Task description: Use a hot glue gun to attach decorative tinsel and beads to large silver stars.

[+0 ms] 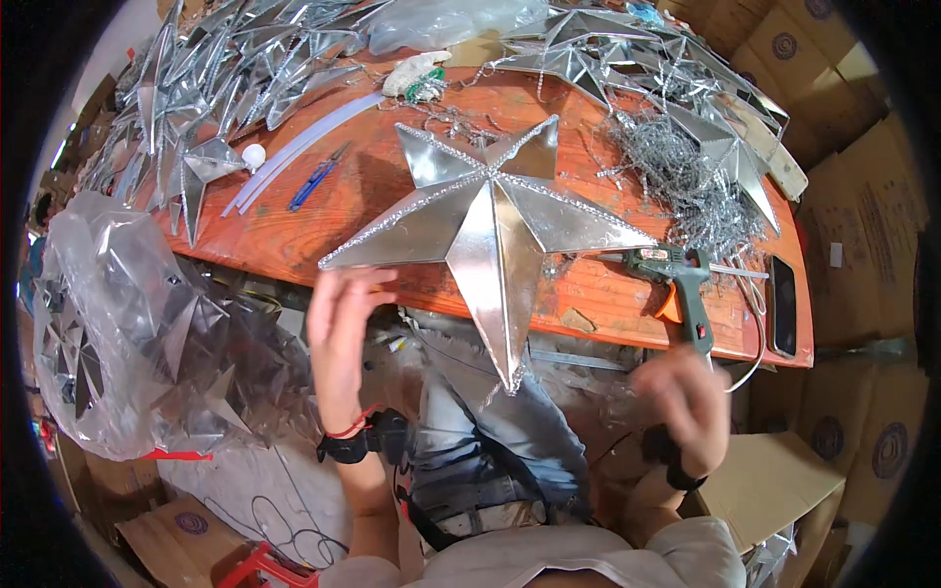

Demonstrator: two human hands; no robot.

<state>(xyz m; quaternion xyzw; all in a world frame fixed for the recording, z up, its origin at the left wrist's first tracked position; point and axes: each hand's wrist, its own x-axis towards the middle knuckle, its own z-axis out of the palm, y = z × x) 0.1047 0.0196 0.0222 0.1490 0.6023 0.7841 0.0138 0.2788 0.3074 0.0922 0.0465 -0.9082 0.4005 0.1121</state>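
Note:
A large silver foil star lies at the table's front edge, its long lower point jutting out over my lap. Glittery silver tinsel trims the ridges of its upper points and side arms. My left hand is just below the star's left arm, fingers stretched and apart; whether they touch its edge I cannot tell. Off the table's edge at the right, my right hand is blurred by motion, so its fingers are unclear. Just above it lies a dark green hot glue gun with an orange trigger.
Loose silver tinsel heaps at the right, beside a black phone. Clear plastic strips and a blue-handled tool lie at the left. More silver stars pile up behind; a plastic bag stands left of the table.

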